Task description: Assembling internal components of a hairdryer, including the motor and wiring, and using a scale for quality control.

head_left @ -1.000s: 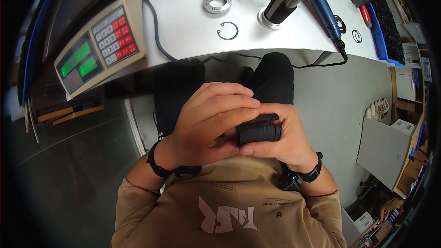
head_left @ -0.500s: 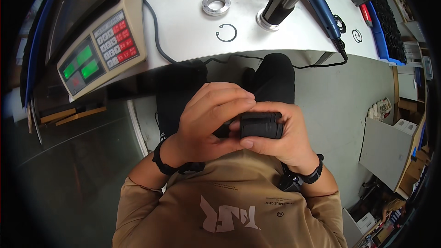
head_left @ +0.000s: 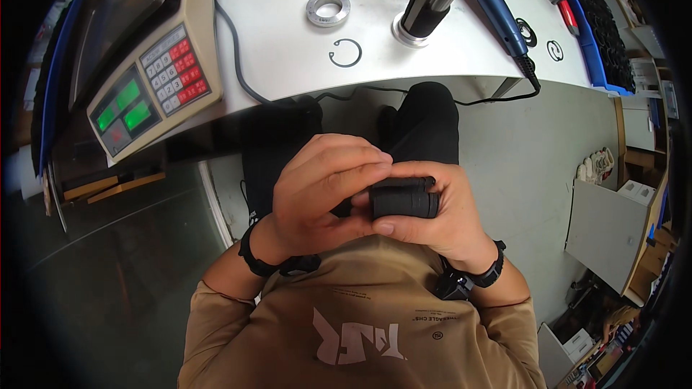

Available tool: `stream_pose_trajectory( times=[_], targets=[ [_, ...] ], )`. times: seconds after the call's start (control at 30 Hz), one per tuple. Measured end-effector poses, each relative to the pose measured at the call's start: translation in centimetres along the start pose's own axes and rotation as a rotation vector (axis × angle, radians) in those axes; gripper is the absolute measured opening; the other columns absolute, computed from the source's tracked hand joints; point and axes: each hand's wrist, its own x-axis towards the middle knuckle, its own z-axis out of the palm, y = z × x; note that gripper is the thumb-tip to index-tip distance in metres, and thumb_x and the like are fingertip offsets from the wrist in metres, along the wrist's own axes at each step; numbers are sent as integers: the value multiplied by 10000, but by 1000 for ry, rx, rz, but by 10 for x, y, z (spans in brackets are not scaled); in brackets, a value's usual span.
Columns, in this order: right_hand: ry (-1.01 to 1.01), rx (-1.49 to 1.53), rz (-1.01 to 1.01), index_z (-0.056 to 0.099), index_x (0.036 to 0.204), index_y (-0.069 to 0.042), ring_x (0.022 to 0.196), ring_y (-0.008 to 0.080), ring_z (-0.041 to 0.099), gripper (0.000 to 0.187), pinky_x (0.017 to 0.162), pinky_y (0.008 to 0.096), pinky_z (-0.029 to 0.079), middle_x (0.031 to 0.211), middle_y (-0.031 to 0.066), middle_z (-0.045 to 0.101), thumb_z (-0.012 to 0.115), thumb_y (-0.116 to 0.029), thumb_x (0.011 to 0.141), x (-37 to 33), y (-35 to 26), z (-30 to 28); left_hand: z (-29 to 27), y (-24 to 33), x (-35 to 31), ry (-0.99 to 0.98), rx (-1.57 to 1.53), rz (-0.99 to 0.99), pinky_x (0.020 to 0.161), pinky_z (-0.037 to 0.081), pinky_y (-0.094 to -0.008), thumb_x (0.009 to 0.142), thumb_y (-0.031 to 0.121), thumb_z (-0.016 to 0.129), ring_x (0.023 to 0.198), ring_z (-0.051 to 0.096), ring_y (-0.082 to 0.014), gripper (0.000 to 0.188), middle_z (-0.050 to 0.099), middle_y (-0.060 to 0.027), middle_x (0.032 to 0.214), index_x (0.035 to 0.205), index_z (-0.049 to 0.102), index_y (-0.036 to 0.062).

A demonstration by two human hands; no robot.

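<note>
Above my lap, both hands are closed around a black cylindrical part (head_left: 404,202) with a ridged right end. My right hand (head_left: 458,205) grips it with the thumb below and the index finger curled over the top. From the other side, my left hand (head_left: 321,191) cups its left end. The left fingertips meet the right index finger, and the left thumb lies along the lower edge. A dark patch shows between the left thumb and fingers; I cannot tell if it belongs to the part.
On the white table (head_left: 281,65) are a metal ring (head_left: 314,11), an open snap ring (head_left: 358,43), an upright metal-and-black cylinder (head_left: 432,11) and a blue corded tool (head_left: 497,11). A scale (head_left: 155,65) stands left; a blue bin (head_left: 598,50) of black parts stands right.
The view has shifted slightly, so the table things sit a little further left. Both hands keep nearly the same grip on the black cylindrical part.
</note>
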Motion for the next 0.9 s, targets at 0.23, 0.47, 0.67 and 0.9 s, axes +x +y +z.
stream_pose_trajectory(
  times=[0.23, 0.47, 0.67, 0.9],
  targets=[
    [-41, 91, 23, 697, 1249, 48, 1057, 220, 762, 467, 983, 336, 594, 1108, 167, 789, 859, 39, 811, 1, 2, -1, -1, 0, 1, -5, 5, 33, 843, 587, -421, 777, 205, 877, 1031, 706, -337, 498, 709, -140, 1203, 1201, 712, 0],
    [-74, 66, -1, 706, 1241, 44, 1052, 210, 761, 478, 975, 327, 595, 1101, 159, 790, 872, 38, 793, 1, 1, -4, -1, 3, 2, -2, 15, 52, 830, 587, -420, 776, 191, 870, 1020, 707, -334, 494, 705, -143, 1208, 1202, 709, 0],
    [-37, 35, 7, 710, 1233, 44, 1047, 209, 761, 473, 964, 324, 596, 1098, 158, 791, 869, 52, 788, 0, -4, -5, 2, -1, 6, 0, 4, 64, 829, 590, -419, 764, 168, 872, 1015, 710, -335, 491, 706, -148, 1208, 1194, 709, -5],
    [83, -62, -63, 710, 1225, 49, 1003, 214, 768, 452, 933, 335, 610, 1073, 148, 788, 850, 59, 795, -4, -17, -15, 22, -15, 22, 44, -82, 118, 864, 586, -429, 750, 115, 877, 1039, 709, -351, 521, 705, -171, 1221, 1218, 702, -32]
  ],
)
